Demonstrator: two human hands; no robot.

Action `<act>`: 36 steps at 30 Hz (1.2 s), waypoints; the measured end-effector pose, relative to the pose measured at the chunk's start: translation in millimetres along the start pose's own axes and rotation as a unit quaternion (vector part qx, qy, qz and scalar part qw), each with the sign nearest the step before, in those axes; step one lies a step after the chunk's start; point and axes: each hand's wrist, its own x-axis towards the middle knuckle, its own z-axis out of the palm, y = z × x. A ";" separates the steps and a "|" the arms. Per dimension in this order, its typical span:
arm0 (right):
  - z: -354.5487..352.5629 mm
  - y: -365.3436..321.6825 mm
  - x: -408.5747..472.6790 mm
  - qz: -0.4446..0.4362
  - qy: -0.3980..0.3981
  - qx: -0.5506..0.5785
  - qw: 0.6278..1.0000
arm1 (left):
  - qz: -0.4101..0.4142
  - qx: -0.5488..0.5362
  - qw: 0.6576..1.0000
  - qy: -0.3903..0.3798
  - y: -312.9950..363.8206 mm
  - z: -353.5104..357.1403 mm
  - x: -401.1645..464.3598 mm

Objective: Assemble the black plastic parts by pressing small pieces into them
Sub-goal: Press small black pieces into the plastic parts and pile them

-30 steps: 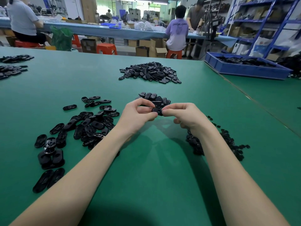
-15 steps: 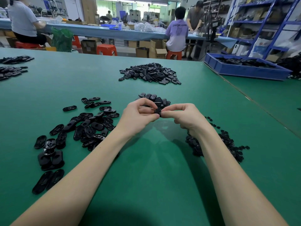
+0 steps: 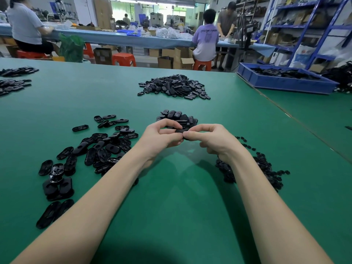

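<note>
a factory workshop: long benches point(image 3: 118, 38), seated workers point(image 3: 206, 42), parts shelving point(image 3: 304, 25).

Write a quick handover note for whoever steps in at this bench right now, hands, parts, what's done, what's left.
Hands: left hand and right hand both pinch one black part between them, above the green table.
Parts: oval shells scattered on the left; small pieces heaped on the right; a small pile just beyond the hands, likely finished ones; a bigger pile farther back.
Done: cannot tell if the piece in hand is seated.
Left: finish this press, then work through the many loose shells on the left.
</note>
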 end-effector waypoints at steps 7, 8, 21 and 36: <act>3.6 -4.2 4.6 -0.045 0.046 -0.044 0.997 | -0.014 -0.030 0.999 0.020 -1.0 -0.8 2.2; 4.5 -3.9 4.5 -0.048 0.047 -0.042 0.997 | -0.014 -0.028 0.999 0.020 -1.3 -0.7 2.2; 8.2 -2.1 2.3 -0.075 0.041 -0.042 0.995 | -0.011 0.015 0.999 0.035 -2.2 0.0 0.8; 15.7 4.3 1.0 -0.149 0.055 -0.050 0.986 | -0.002 0.017 0.997 0.080 -5.0 3.5 1.6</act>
